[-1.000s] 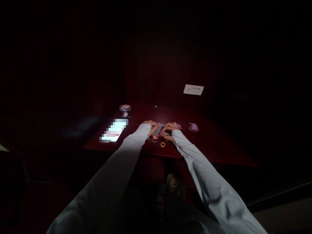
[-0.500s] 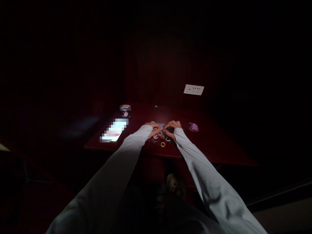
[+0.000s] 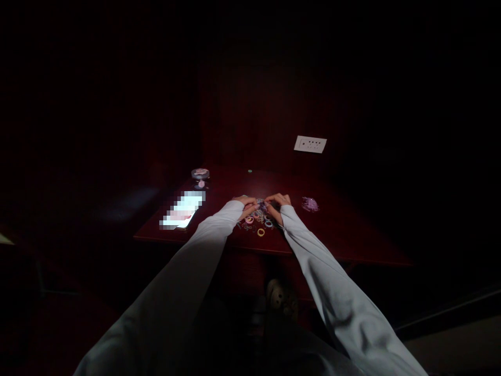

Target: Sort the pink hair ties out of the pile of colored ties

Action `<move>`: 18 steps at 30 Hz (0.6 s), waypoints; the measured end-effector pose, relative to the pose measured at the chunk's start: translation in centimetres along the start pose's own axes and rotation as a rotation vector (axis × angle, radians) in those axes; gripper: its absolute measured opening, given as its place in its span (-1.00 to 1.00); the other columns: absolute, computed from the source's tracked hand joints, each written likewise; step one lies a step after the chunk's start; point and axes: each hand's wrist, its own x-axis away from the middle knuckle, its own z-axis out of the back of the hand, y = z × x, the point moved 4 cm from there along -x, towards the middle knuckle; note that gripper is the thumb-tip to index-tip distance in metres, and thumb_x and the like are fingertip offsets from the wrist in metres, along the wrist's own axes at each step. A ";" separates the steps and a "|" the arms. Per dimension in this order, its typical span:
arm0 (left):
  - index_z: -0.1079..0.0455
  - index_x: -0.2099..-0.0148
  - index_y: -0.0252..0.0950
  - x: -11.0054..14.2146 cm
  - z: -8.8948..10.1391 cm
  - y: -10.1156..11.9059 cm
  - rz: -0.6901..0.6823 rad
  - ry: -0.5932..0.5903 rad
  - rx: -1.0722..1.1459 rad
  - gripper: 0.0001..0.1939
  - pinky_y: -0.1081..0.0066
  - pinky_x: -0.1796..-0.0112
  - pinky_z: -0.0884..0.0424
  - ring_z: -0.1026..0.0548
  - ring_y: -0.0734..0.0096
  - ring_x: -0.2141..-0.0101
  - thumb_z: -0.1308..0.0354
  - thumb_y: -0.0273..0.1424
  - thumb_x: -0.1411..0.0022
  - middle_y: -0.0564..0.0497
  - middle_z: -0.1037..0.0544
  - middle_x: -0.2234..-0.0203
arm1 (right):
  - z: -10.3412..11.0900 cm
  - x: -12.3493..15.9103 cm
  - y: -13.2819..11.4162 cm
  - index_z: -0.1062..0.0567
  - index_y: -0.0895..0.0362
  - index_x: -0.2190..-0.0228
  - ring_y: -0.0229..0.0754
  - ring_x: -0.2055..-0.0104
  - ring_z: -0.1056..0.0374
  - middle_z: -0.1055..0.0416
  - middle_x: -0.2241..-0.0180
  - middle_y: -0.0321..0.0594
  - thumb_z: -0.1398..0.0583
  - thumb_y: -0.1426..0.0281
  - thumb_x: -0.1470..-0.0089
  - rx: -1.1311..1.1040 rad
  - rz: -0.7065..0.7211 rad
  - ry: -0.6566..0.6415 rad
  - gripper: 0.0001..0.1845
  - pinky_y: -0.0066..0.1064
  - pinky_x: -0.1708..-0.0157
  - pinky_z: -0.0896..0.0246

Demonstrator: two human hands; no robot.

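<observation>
A loose pile of small coloured hair ties (image 3: pixel 259 218) lies on the dark red table, with a yellow hair tie (image 3: pixel 261 232) at its near edge. Over the pile's far side, my left hand (image 3: pixel 246 202) is closed, its fingertips bent inward; what they pinch is too small to make out. Facing it, my right hand (image 3: pixel 278 201) has thumb and finger pinched on a small purple hair tie (image 3: pixel 262 206), showing in the narrow gap between both hands. A separate heap of purple hair ties (image 3: pixel 310 204) rests to the right.
On the left lie a lit phone (image 3: pixel 183 209), its screen blurred out, and a clear round jar (image 3: pixel 201 178) behind it. One small green hair tie (image 3: pixel 250 171) sits far back. A white wall socket (image 3: pixel 310 144) is above the table (image 3: pixel 344 240). Surroundings are very dark.
My fingertips have shifted slightly over the pile, and a darker purple bit now shows between them. The heap, jar and phone stay in place.
</observation>
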 end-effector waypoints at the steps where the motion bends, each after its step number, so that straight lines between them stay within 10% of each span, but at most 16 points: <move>1: -0.50 0.27 -0.26 0.0 0.0 0.0 0.001 0.002 0.002 -0.70 0.42 0.31 -0.23 -0.39 0.38 0.36 -0.10 -0.20 -0.44 0.06 -0.43 0.47 | -0.1 0.0 0.1 -0.64 -0.01 0.21 -0.01 0.05 -0.29 -0.52 0.21 -0.17 -0.19 0.19 -0.29 0.008 -0.002 -0.004 -0.76 -0.16 -0.01 -0.21; 13: -0.48 0.26 -0.24 0.0 -0.1 -0.2 0.007 0.008 0.019 -0.74 0.45 0.31 -0.21 -0.36 0.40 0.36 -0.14 -0.18 -0.39 0.09 -0.40 0.48 | -0.8 0.1 0.4 -0.70 -0.02 0.26 -0.02 0.06 -0.27 -0.51 0.22 -0.15 -0.19 0.06 -0.33 0.075 0.018 -0.001 -0.64 -0.17 -0.01 -0.17; 18: -0.49 0.22 -0.23 0.4 0.8 0.5 0.028 0.023 -0.003 -0.79 0.43 0.27 -0.26 -0.40 0.38 0.34 -0.15 -0.22 -0.37 0.09 -0.41 0.46 | 1.8 -0.3 3.0 -0.66 0.02 0.35 0.05 0.06 -0.22 -0.49 0.21 -0.09 -0.17 0.05 -0.32 0.235 -0.187 0.253 -0.60 -0.06 0.01 -0.09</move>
